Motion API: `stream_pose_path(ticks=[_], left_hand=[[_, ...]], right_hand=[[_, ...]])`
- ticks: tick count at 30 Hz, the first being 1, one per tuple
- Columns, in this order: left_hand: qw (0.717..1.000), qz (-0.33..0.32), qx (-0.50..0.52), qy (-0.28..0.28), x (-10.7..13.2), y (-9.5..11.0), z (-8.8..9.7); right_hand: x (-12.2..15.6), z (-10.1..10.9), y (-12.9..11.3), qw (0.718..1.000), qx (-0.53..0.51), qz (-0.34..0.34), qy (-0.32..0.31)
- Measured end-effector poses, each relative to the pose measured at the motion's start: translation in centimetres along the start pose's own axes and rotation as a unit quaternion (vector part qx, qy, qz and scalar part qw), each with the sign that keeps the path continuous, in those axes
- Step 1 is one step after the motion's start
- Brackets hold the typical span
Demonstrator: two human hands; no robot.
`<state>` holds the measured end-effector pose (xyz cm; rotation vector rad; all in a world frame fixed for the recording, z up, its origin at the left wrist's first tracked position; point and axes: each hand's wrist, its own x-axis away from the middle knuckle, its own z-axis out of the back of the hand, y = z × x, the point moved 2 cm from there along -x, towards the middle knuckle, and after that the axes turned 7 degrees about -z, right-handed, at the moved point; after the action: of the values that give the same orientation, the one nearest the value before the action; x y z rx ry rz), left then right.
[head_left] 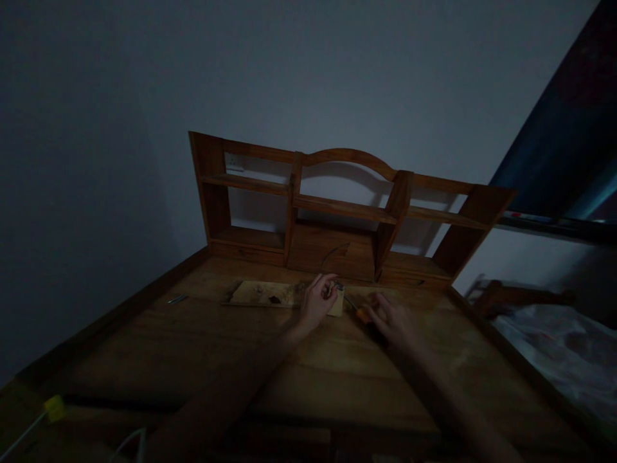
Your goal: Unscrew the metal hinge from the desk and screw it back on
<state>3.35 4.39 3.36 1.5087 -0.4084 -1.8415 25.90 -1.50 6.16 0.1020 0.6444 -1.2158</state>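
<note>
A flat wooden board (263,294) with a dark knot lies on the desk. Over its right end, my left hand (318,299) is closed in a pinch on a small part, too dark to name. A thin, curved wire (332,252) rises just above those fingers. My right hand (393,321) grips a screwdriver (362,314) with an orange and dark handle. Its shaft slants up and left, with the tip close to the left fingers; whether it touches the small part cannot be made out.
A wooden shelf unit (344,211) stands along the desk's back edge, against the wall. Thin metal pieces (177,299) lie left of the board. A yellow-ended object (54,408) is at the lower left. White plastic sheeting (554,347) lies beyond the desk's right edge.
</note>
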Motion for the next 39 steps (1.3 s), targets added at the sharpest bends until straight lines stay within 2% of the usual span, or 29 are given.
stream_pose_path(ticks=[3,5,10,13,17,26,39], left_hand=[[1.000,-0.006,-0.020,-0.007,0.0,0.5,0.4],[0.999,-0.023,-0.038,-0.011,0.1,0.9,0.6],[0.990,-0.086,-0.099,-0.044,0.9,1.6,0.5],[0.983,-0.103,-0.131,-0.079,1.4,1.8,0.2],[0.976,-0.119,-0.145,-0.111,1.6,1.9,0.0],[0.972,-0.170,-0.148,-0.067,1.8,1.5,0.0],[0.977,-0.155,-0.147,-0.007,1.2,1.5,0.3]], right_hand=[[-3.2,-0.9,-0.7,0.999,0.035,0.020,0.006],[-4.2,-2.1,-1.0,0.998,0.031,0.055,0.001],[-3.6,-4.3,-0.6,0.998,-0.021,0.053,-0.014],[-3.0,-4.4,-0.1,0.995,-0.067,0.036,-0.060],[-2.8,-4.1,-0.2,0.994,-0.057,0.035,-0.091],[-2.6,-3.9,-1.6,0.997,0.008,0.071,-0.037],[-2.3,-4.7,-2.4,0.996,0.023,0.086,0.004]])
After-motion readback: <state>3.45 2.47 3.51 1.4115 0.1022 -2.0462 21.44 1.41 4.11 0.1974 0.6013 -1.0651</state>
